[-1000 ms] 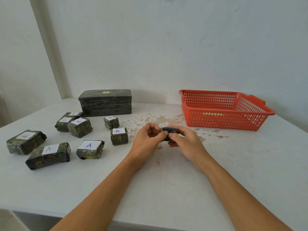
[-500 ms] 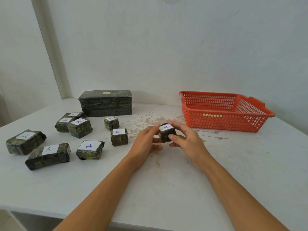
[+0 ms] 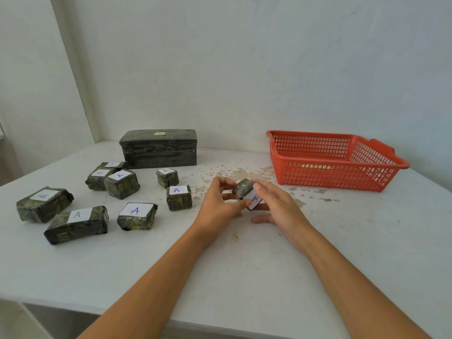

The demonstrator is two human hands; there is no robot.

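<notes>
Your left hand [image 3: 217, 204] and right hand [image 3: 276, 204] both pinch the small wrapped block [image 3: 245, 192], clear of the table [image 3: 244, 277]. It sits tilted between your fingertips, "A" label facing you.

Left hand [image 3: 216, 206], right hand [image 3: 281, 207]: bare; forearms bare to frame edge; fingers [image 3: 257, 186] slim.

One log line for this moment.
left hand: pinches small wrapped block | right hand: pinches it | block: tilted, A label showing | orange basket: apart
</notes>
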